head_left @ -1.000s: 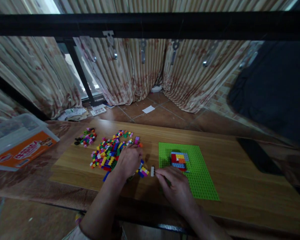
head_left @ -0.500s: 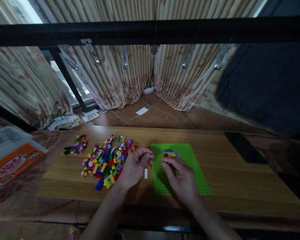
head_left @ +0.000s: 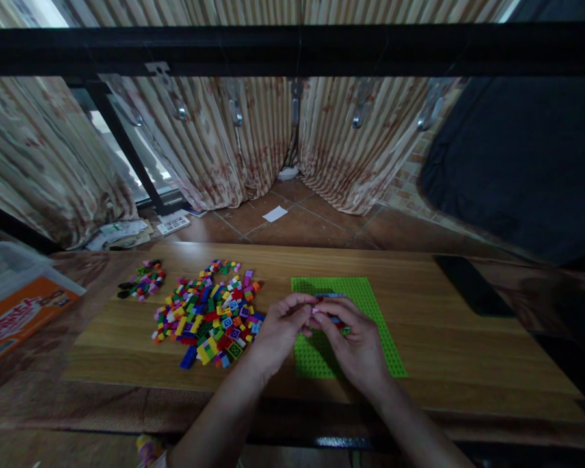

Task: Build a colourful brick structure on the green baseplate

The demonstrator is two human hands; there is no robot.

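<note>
A green baseplate [head_left: 370, 312] lies on the wooden table [head_left: 448, 351]. On it stands a small stack of coloured bricks [head_left: 329, 298], mostly hidden by my hands. My left hand [head_left: 281, 328] and my right hand [head_left: 355, 341] meet over the plate, fingertips pinched together at the stack. What each pinch holds is too small to name. A big pile of loose coloured bricks [head_left: 207, 312] lies to the left of my left hand.
A smaller heap of bricks [head_left: 141, 283] sits at the far left of the table. A clear bin with an orange label [head_left: 17, 299] stands further left. A dark phone [head_left: 472, 286] lies at the right. A black bar [head_left: 292, 49] crosses the view overhead.
My left hand left the loose pile and moved right onto the baseplate. My right hand rose from the plate's near left corner to the stack. The white brick beside the plate is hidden.
</note>
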